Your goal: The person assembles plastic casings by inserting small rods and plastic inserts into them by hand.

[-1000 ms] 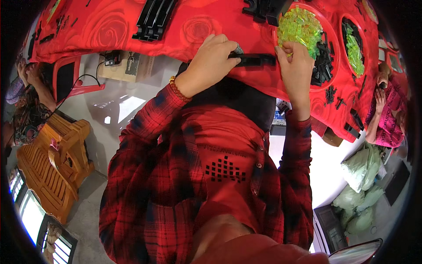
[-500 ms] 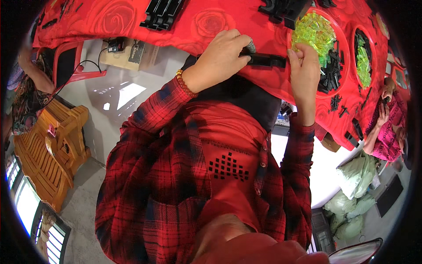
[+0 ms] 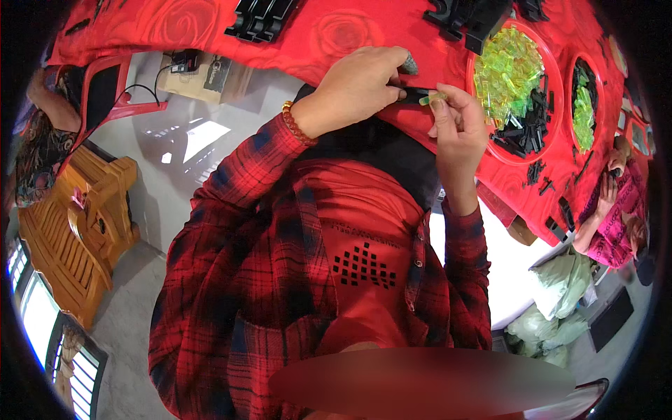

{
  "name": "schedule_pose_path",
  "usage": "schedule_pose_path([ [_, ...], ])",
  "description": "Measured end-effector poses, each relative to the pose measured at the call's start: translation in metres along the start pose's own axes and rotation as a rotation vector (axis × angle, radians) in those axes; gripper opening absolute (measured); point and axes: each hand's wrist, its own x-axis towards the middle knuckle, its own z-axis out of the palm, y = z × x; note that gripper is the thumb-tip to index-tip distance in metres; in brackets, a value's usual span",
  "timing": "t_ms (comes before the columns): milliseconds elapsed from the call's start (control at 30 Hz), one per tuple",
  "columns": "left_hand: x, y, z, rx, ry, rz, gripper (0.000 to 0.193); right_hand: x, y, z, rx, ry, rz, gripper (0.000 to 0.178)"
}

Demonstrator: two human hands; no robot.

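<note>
My left hand (image 3: 360,91) is closed around one end of a black plastic part (image 3: 414,94) at the table's near edge. Its thumb and a fingertip, covered with something grey (image 3: 409,64), show at the grip. My right hand (image 3: 458,122) pinches a small yellow-green translucent piece (image 3: 426,101) against the free end of the black part. Much of the black part is hidden by my fingers. Just right of that hand, a red tray (image 3: 558,119) holds a heap of yellow-green pieces (image 3: 509,73) and small black parts (image 3: 525,133).
Black moulded parts (image 3: 260,19) lie at the table's far left, with more black parts (image 3: 483,24) beyond the tray. A second red tray (image 3: 575,66) is farther right. Another person's hands (image 3: 607,183) work at the right edge. A wooden bench (image 3: 73,238) stands at the left.
My right hand has moved left from the tray's edge to the black part, now with a yellow-green piece between its fingers. My left hand keeps its grip.
</note>
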Motion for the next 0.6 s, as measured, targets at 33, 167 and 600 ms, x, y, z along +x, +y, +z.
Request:
schedule_pose_path([
  [33,-0.001,0.000,0.000,-0.001,0.002,-0.004,0.028,0.000,0.005,0.002,-0.062,0.025,-0.016,0.019],
  [167,-0.001,0.001,-0.001,0.017,0.005,0.008,0.027,-0.001,0.012,0.008,-0.154,0.075,-0.105,0.016],
  [600,-0.003,0.002,-0.003,-0.025,-0.007,-0.032,0.026,-0.001,0.013,0.007,-0.424,-0.020,-0.232,0.018],
])
